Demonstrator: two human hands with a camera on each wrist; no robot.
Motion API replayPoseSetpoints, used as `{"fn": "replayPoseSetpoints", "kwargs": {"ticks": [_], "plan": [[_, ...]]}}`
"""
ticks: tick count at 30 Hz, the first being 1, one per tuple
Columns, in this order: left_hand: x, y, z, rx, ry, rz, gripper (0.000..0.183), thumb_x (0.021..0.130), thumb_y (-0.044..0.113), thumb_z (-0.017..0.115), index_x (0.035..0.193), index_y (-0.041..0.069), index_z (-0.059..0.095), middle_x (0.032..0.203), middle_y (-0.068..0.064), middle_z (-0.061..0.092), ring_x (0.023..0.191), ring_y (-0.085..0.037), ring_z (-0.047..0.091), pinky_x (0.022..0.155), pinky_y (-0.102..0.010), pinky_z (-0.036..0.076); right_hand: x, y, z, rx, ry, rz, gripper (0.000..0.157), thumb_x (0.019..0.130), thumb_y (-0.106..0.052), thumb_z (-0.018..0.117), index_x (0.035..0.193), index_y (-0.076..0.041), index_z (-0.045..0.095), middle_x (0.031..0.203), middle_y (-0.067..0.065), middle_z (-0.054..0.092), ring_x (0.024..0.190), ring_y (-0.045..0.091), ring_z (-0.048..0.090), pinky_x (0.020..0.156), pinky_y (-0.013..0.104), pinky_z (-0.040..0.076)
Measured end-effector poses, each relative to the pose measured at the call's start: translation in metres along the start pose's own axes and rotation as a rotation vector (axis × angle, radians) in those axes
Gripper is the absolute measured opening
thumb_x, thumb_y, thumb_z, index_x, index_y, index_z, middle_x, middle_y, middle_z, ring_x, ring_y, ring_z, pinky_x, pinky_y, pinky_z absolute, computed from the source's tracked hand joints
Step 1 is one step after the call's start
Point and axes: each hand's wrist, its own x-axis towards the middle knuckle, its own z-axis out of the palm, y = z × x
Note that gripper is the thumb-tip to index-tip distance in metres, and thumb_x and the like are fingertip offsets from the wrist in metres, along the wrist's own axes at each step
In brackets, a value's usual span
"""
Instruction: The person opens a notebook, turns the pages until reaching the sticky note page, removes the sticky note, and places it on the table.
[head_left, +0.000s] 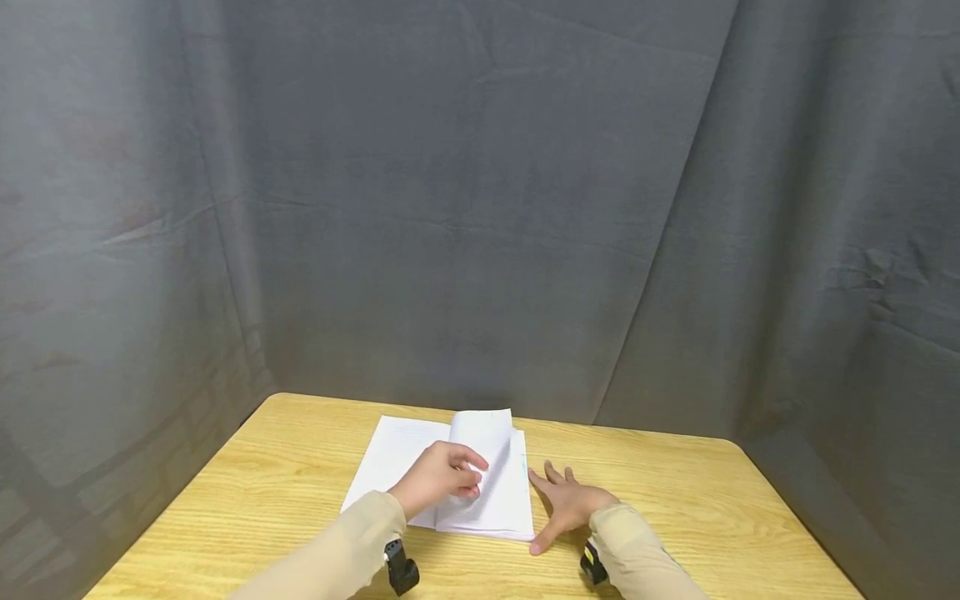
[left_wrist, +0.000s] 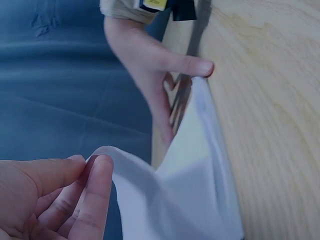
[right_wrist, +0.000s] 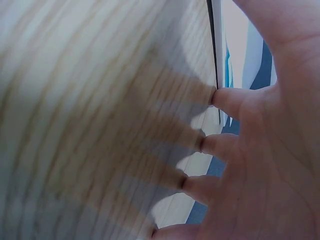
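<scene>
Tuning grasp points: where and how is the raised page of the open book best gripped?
I'd pinch the raised page by its free edge, across both faces, coming from the near left, as the left hand does. That edge arches clear of the pages beneath, exposing both faces; the right hand, spread beside the open book, likely crowds the other side.

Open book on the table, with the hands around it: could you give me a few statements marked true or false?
1. The left hand pinches a raised page of the book. True.
2. The book is closed. False: it lies open on the table.
3. The right hand has its fingers spread. True.
4. Both sleeves are black. False: they are light beige.
5. The curtain is bright red. False: it is grey in the head view.
</scene>
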Motion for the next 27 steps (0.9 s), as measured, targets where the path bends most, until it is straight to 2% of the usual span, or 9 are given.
{"fn": "replayPoseSetpoints", "kwargs": {"ticks": [6,14,22,27], "plan": [[-0.007,0.003,-0.022,0.019,0.021,0.044,0.015,0.085,-0.002,0.067,0.1,-0.005,0.068,0.073,-0.007,0.067,0.069,-0.015,0.068,0.068,-0.029,0.058,0.0,0.0,0.001,0.003,0.005,-0.014,0.122,0.06,-0.056,0.086,0.154,-0.015,0.02,0.159,0.024,0.012,0.141,0.056,0.009,0.1,0.077,0.023],[-0.017,0.004,-0.047,0.042,0.092,0.056,0.015,0.086,0.0,0.067,0.101,-0.005,0.068,0.077,-0.01,0.065,0.071,-0.018,0.069,0.069,-0.03,0.058,-0.001,0.001,0.0,0.009,-0.001,-0.02,0.122,0.06,-0.056,0.085,0.154,-0.014,0.019,0.158,0.026,0.01,0.141,0.057,0.007,0.099,0.078,0.021],[-0.027,-0.001,-0.064,0.068,0.191,0.04,0.009,0.085,-0.002,0.066,0.094,-0.004,0.066,0.08,-0.01,0.064,0.068,-0.014,0.062,0.067,-0.03,0.058,-0.001,0.003,-0.001,0.014,-0.015,-0.029,0.123,0.061,-0.058,0.084,0.155,-0.014,0.018,0.159,0.025,0.009,0.141,0.057,0.006,0.099,0.078,0.021],[-0.035,-0.004,-0.075,0.091,0.213,0.023,0.007,0.083,-0.002,0.067,0.091,-0.003,0.065,0.079,-0.007,0.063,0.067,-0.015,0.063,0.065,-0.029,0.058,-0.002,0.003,-0.001,0.015,-0.015,-0.031,0.123,0.062,-0.059,0.083,0.155,-0.014,0.017,0.159,0.025,0.008,0.141,0.057,0.006,0.098,0.079,0.021]]}}
